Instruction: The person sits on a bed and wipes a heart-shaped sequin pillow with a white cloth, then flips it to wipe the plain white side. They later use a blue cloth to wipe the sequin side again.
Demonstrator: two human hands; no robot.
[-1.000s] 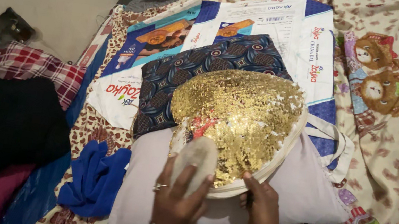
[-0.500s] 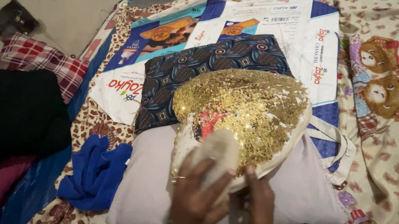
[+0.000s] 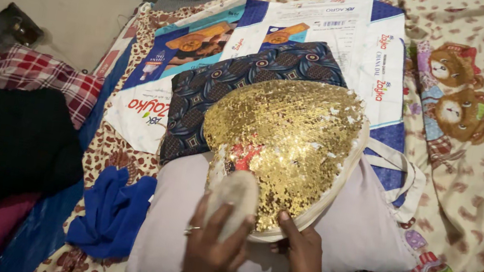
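Observation:
A heart-shaped cushion covered in gold sequins (image 3: 289,139) lies on a pale pillow (image 3: 367,235) in front of me. My left hand (image 3: 214,246) grips a pale oval pad (image 3: 233,199) and presses it on the cushion's lower left edge. My right hand (image 3: 300,258) pinches the cushion's cream bottom rim just to the right of the pad. Rings and bangles show on my left hand, a bangle on my right wrist.
A dark blue patterned cloth (image 3: 243,82) and a flattened printed sack (image 3: 345,30) lie behind the cushion. A blue cloth (image 3: 111,212), a black garment (image 3: 1,146) and a plaid cloth (image 3: 42,73) lie at left. A bear-print sheet (image 3: 483,126) covers the right.
My left hand with the pad has shifted slightly along the cushion's lower left edge. The right hand stays on the bottom rim.

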